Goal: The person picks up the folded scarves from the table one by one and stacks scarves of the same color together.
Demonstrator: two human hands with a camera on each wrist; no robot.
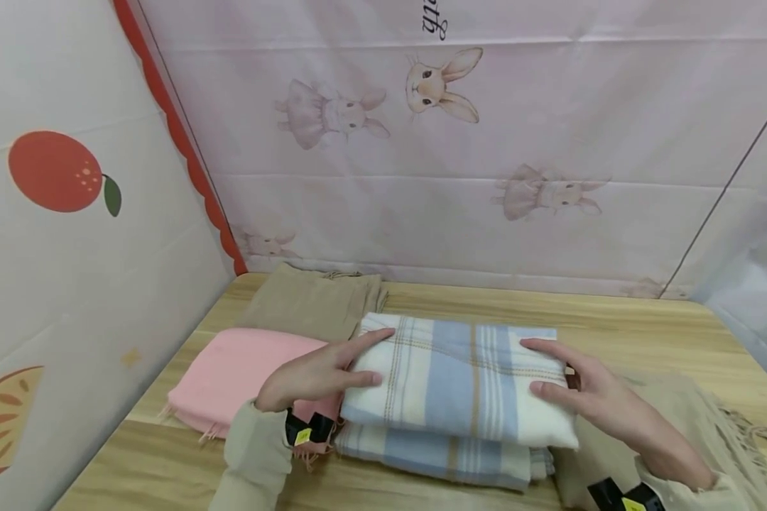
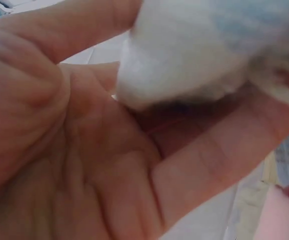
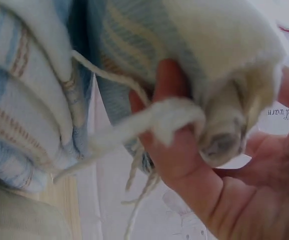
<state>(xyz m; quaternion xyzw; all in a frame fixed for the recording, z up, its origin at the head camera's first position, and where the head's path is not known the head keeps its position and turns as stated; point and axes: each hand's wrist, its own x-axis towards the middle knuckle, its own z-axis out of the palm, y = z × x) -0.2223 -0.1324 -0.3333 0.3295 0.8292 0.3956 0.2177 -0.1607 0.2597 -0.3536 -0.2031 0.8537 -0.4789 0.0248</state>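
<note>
A folded blue and white plaid scarf point(image 1: 447, 376) with tan stripes is held between both hands, just above a second folded plaid scarf point(image 1: 434, 454). My left hand point(image 1: 319, 372) grips the upper scarf's left end. The left wrist view shows the white cloth edge point(image 2: 179, 55) between its fingers. At the right end, my right hand point(image 1: 588, 383) holds the same scarf, its thumb and a finger on top. Fringe strands point(image 3: 134, 125) hang by the fingers in the right wrist view, with the lower plaid scarf to the left.
Left of the plaid scarves lies a folded pink scarf point(image 1: 243, 369), with a folded beige scarf point(image 1: 319, 301) behind it. Another beige fringed scarf point(image 1: 665, 404) lies under my right forearm. The wooden table point(image 1: 645, 326) meets a rabbit-printed curtain point(image 1: 371, 213) at the back.
</note>
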